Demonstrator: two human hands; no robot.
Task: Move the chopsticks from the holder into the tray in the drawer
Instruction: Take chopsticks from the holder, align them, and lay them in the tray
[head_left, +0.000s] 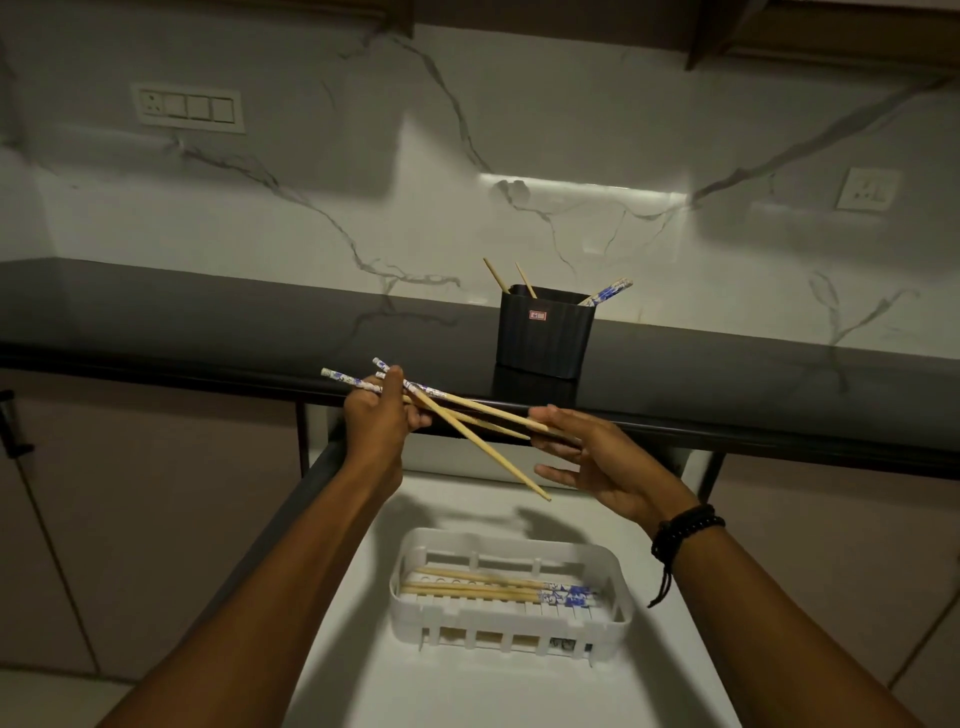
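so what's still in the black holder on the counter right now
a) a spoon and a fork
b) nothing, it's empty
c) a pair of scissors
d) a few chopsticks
d: a few chopsticks poke up out of the black holder, while the left hand grips another bundle.

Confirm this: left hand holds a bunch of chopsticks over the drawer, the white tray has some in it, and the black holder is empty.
Not empty: the head view shows chopsticks sticking out of the black holder. The rest stands: the left hand holds its bunch over the drawer, and the white tray has some in it.
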